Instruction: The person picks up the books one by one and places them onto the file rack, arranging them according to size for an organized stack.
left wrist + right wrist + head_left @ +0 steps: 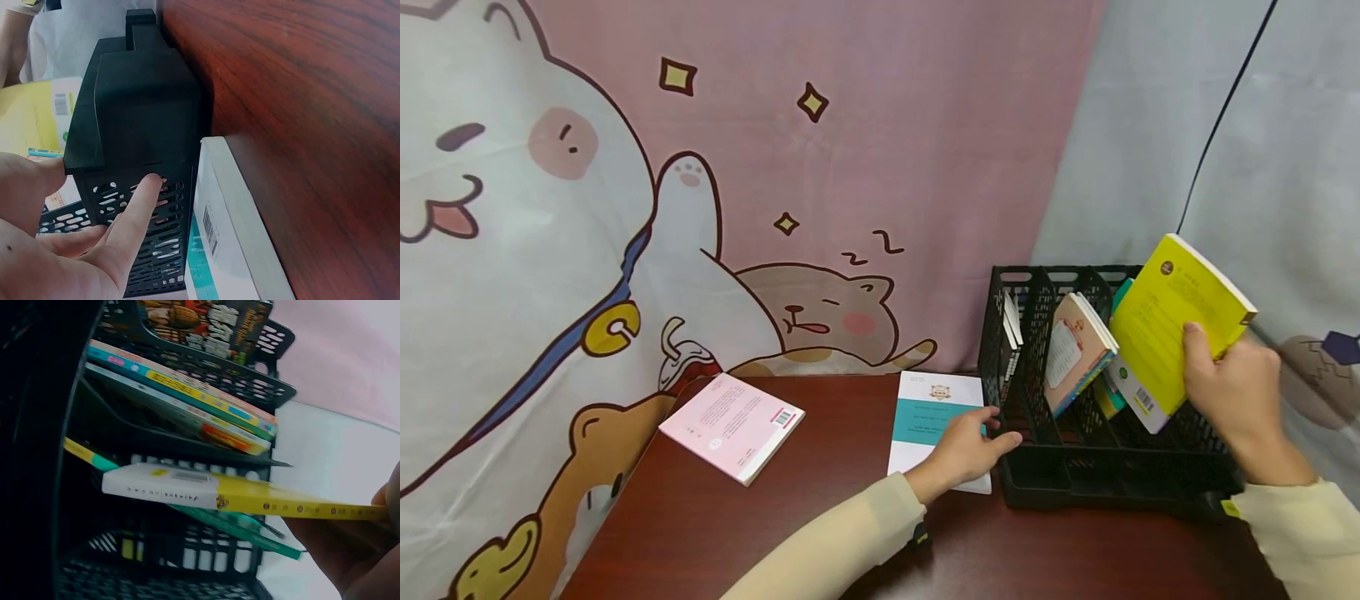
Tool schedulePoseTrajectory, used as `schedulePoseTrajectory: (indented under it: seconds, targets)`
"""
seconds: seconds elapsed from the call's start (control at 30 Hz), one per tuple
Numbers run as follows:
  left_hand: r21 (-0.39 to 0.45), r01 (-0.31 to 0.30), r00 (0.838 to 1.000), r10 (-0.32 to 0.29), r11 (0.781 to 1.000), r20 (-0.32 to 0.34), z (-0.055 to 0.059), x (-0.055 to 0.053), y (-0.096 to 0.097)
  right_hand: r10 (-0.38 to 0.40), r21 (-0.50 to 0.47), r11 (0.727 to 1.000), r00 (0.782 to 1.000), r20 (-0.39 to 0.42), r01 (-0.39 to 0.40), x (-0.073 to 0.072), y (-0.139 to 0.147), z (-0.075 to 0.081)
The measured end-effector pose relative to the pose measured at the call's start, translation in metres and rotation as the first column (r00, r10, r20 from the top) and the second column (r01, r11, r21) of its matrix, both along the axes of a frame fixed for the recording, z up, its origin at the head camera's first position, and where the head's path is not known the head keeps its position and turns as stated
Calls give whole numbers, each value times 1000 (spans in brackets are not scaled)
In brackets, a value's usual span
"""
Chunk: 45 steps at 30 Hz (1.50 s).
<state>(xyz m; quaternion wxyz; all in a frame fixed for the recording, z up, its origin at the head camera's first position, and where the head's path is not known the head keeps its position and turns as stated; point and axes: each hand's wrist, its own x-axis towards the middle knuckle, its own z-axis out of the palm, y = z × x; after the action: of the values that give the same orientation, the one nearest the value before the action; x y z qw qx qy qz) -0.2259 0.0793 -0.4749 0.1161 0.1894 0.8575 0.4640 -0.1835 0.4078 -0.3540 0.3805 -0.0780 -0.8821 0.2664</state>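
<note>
My right hand (1236,392) grips a yellow book (1180,308) by its right edge, thumb on the cover with the barcode. The book tilts, its white lower end inside a compartment of the black book rack (1112,462). In the right wrist view the book's spine (269,501) crosses above a green book (250,532). My left hand (966,446) holds the rack's near left corner, thumb over the rim and a finger (140,203) against the outer perforated wall. Beneath that hand lies a white and teal book (917,421), close beside the rack.
A pink book (733,425) lies at the left of the brown table (820,500). Inside the rack a tan book (1075,346) leans, with thin books (1011,333) in the leftmost compartment. A printed cloth (865,167) hangs behind, and a dark cord (1225,108) runs down at the right.
</note>
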Motion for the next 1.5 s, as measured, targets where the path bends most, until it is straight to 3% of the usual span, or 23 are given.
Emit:
schedulePoseTrajectory:
  seconds: [0.4, 0.67, 0.9, 1.07, 1.3, 1.37, 1.5]
  targets:
    - [-41, 13, 999, -14, 999, -34, -2, 0, 3, -70, -159, 984, 994, 79, 82, -33, -13, -29]
    - [-58, 20, 998, -23, 998, -55, -2, -1, 2, -61, -251, 964, 989, 131, 93, -55, -21, -42]
    - [-65, 35, 996, -40, 997, -82, 0, -1, 2, -54, -296, 948, 977, 204, 114, -64, -20, -58]
    - [-84, 33, 996, -40, 996, -85, 1, 1, 2, -31, -307, 946, 968, 250, 109, -67, -19, -75]
    - [-97, 27, 994, -37, 995, -102, 1, 1, 3, -53, -256, 960, 973, 225, 111, -68, -23, -89]
    - [-100, 23, 994, -33, 995, -100, 0, 1, 3, -32, -230, 969, 965, 259, 94, -67, -23, -87]
    - [-106, 18, 995, -29, 994, -98, -1, 2, 2, 40, -158, 987, 927, 372, 21, -61, -20, -79]
